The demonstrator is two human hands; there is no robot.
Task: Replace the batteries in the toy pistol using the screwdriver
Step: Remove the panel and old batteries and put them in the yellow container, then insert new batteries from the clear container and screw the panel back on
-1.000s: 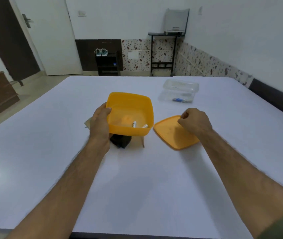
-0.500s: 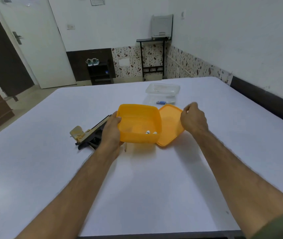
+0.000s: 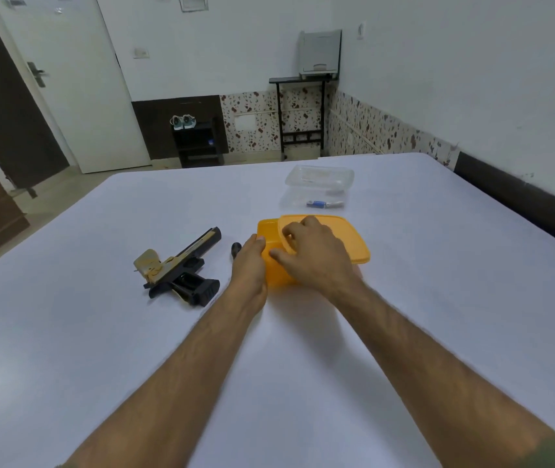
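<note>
A black and tan toy pistol (image 3: 181, 267) lies on its side on the white table (image 3: 100, 332), left of centre. Just right of it a dark rounded tip, probably the screwdriver handle (image 3: 236, 246), pokes out behind my left hand (image 3: 249, 265). That hand holds the left wall of the orange box (image 3: 271, 234). My right hand (image 3: 313, 256) holds the orange lid (image 3: 343, 238) over the box, fingers curled at the lid's left edge. The batteries inside the box are hidden.
A clear plastic container (image 3: 318, 185) stands beyond the orange box, with a small blue and white battery (image 3: 324, 204) inside. A dark ledge runs along the table's right side. Behind the table are a door, a shoe rack and a black stand.
My right hand has brought the orange lid from beside the box onto its top. The left hand keeps hold of the box's left side. The camera has shifted, showing more of the pistol.
</note>
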